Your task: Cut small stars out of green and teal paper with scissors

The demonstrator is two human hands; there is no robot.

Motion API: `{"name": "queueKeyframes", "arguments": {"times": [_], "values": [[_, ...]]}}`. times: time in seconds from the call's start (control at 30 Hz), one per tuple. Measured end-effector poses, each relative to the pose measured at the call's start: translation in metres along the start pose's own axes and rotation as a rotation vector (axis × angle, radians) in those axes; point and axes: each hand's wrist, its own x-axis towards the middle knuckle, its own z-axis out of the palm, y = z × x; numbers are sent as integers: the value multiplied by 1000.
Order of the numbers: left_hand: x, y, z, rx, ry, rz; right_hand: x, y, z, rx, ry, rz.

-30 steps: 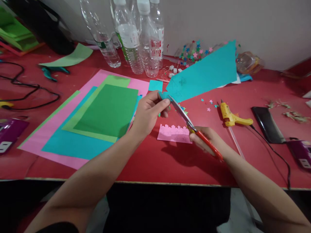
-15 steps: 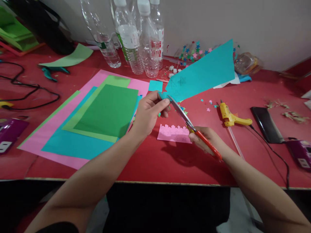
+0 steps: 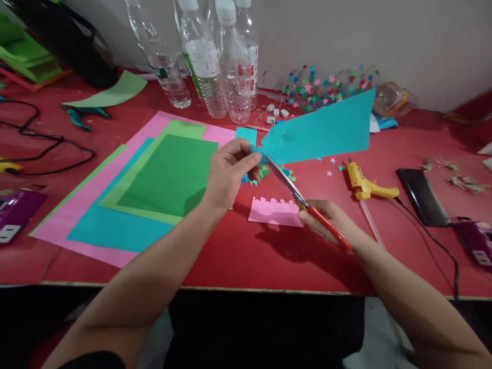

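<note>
Between thumb and fingers, my left hand point(image 3: 234, 166) pinches the near-left corner of a turquoise paper sheet point(image 3: 326, 130), held up above the table with pencilled stars on it. My right hand point(image 3: 326, 220) grips red-handled scissors point(image 3: 290, 187), whose blades meet the paper right beside my left fingertips. The blades look nearly closed, and their tips are partly hidden at the paper. Below the scissors lies a pink paper strip point(image 3: 274, 212) with a notched upper edge and pencil marks. Small cut paper stars point(image 3: 263, 174) lie behind the blades.
Coloured paper sheets point(image 3: 169, 177) are stacked at left. Plastic bottles point(image 3: 234, 66) stand at the back, near many scattered stars point(image 3: 319, 84). A yellow glue gun point(image 3: 363, 182), its cord and a black phone point(image 3: 423, 197) lie at right. The table edge point(image 3: 269, 292) runs in front.
The turquoise sheet has tilted lower at its far end, uncovering more stars behind it. My left hand has shifted slightly left; the right hand and scissors stay almost in place.
</note>
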Motion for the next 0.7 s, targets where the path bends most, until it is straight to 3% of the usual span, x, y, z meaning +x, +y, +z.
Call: {"name": "queueKeyframes", "arguments": {"times": [0.7], "values": [[-10, -2, 15, -73, 38, -59, -2, -2, 16, 229, -24, 46]]}}
